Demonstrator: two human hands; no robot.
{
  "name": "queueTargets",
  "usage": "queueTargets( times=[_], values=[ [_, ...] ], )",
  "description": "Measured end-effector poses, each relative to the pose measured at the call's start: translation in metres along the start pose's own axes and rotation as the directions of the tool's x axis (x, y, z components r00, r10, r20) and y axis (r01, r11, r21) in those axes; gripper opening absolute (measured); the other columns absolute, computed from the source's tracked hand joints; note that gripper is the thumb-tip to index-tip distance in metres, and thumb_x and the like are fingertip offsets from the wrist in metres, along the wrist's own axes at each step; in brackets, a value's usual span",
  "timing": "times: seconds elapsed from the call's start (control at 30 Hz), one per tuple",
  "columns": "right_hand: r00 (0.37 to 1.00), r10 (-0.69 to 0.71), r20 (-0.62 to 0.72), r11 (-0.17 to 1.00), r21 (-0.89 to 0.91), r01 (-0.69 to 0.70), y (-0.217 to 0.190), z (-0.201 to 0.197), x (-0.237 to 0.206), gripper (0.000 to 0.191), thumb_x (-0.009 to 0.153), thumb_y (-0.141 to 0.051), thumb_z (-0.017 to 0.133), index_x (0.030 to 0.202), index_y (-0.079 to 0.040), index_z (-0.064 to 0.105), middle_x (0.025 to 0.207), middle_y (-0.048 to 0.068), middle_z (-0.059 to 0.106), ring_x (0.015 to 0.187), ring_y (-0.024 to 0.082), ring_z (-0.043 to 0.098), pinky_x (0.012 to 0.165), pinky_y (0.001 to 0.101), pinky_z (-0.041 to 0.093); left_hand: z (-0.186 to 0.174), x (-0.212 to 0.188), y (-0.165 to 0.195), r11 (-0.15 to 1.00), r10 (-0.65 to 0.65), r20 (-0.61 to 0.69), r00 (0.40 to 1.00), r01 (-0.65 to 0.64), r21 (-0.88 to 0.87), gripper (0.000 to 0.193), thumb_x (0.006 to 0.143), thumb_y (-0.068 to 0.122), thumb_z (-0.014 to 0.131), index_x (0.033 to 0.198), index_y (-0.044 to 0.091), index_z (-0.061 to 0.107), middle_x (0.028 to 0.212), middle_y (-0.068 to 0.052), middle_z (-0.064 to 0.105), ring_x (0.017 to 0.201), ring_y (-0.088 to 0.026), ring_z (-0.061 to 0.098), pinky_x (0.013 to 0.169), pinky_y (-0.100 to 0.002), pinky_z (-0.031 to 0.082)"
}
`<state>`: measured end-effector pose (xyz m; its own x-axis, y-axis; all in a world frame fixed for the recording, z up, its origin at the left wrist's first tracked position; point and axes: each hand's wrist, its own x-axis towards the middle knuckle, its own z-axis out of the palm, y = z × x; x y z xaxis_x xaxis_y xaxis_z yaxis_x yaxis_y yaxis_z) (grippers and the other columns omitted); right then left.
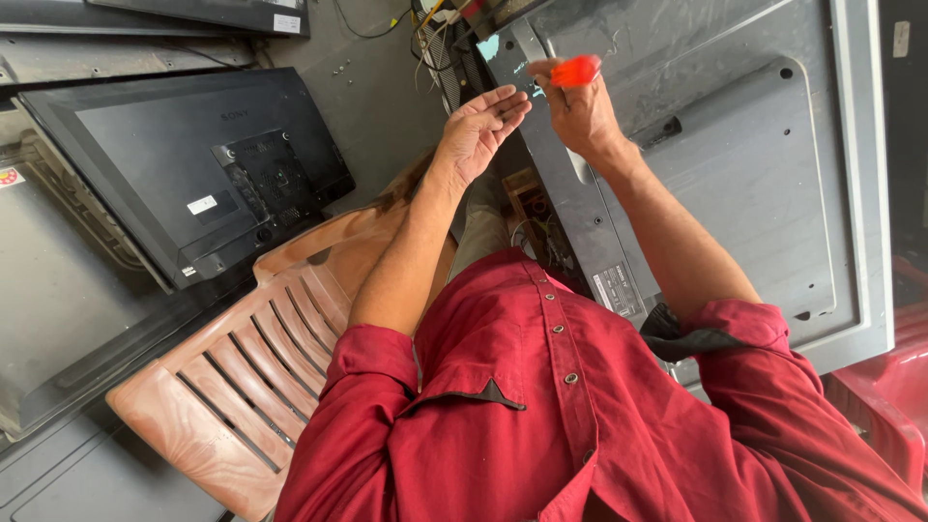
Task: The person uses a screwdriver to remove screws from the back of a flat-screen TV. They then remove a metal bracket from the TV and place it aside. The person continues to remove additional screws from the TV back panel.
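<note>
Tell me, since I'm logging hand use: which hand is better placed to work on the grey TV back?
Probably the right hand: it holds the red tool over the TV back. The left hand is open and empty.

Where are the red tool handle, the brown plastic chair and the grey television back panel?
red tool handle [576, 70], head view, middle of the handle.
brown plastic chair [242, 372], head view, slatted back.
grey television back panel [754, 184], head view, raised centre plate.

floor: grey, perhaps concrete [382, 106] | seat: brown slatted plastic chair [251, 377] | light: even daylight
</note>
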<state>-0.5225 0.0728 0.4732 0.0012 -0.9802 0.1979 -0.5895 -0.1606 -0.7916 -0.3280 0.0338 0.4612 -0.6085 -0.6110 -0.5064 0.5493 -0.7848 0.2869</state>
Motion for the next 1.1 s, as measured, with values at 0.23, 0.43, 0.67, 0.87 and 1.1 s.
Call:
queueTargets(
  times=[0.23,0.43,0.67,0.87,1.1],
  values=[
    [0.998,-0.065,-0.011,0.998,-0.009,0.065,0.004,0.002,-0.001,0.010,0.104,0.000,0.063,0.110,0.006,0.068,0.100,0.017,0.075,0.090,0.033,0.074,0.076,0.0403,0.058,0.003,-0.002,0.000,1.000,-0.012,-0.052,0.999,0.011,-0.016,0.037,0.096,-0.007,0.041,0.131,-0.015,0.054,0.128,-0.031,0.064,0.124,-0.039,0.064,0.111,-0.046,0.053],
    [1.000,0.010,0.012,0.988,-0.151,-0.008,0.003,-0.001,-0.002,0.012,0.103,-0.007,0.074,0.099,0.004,0.073,0.086,0.018,0.076,0.072,0.033,0.074,0.063,0.0402,0.057,0.007,-0.004,-0.001,1.000,-0.018,-0.019,1.000,0.018,-0.003,0.040,0.094,-0.008,0.042,0.131,-0.015,0.054,0.129,-0.031,0.065,0.124,-0.040,0.064,0.111,-0.046,0.053],
    [0.999,-0.035,0.000,0.997,-0.067,0.034,0.002,-0.003,-0.003,0.011,0.105,0.000,0.065,0.110,0.005,0.072,0.097,0.019,0.076,0.085,0.032,0.076,0.072,0.0374,0.060,0.011,-0.005,-0.004,0.999,-0.023,-0.005,1.000,0.023,0.028,0.044,0.091,-0.010,0.043,0.133,-0.016,0.051,0.130,-0.030,0.064,0.125,-0.039,0.064,0.111,-0.046,0.053],
    [0.998,-0.006,-0.063,0.988,0.151,0.016,0.005,-0.005,-0.001,0.019,0.106,0.002,0.059,0.122,0.010,0.067,0.109,0.019,0.077,0.100,0.032,0.076,0.084,0.0385,0.060,0.017,-0.006,-0.007,0.997,-0.023,0.001,1.000,0.023,0.079,0.044,0.091,-0.010,0.044,0.133,-0.013,0.054,0.129,-0.028,0.065,0.125,-0.038,0.064,0.111,-0.046,0.053],
    [0.985,0.160,0.060,0.981,-0.124,-0.152,-0.004,-0.010,0.002,0.017,0.103,-0.011,0.073,0.105,0.005,0.073,0.086,0.020,0.074,0.075,0.033,0.073,0.065,0.0415,0.056,0.022,-0.009,-0.011,0.996,-0.019,0.014,1.000,0.018,0.084,0.047,0.086,-0.012,0.043,0.131,-0.013,0.057,0.127,-0.027,0.067,0.122,-0.037,0.066,0.110,-0.046,0.053]
  ],
)
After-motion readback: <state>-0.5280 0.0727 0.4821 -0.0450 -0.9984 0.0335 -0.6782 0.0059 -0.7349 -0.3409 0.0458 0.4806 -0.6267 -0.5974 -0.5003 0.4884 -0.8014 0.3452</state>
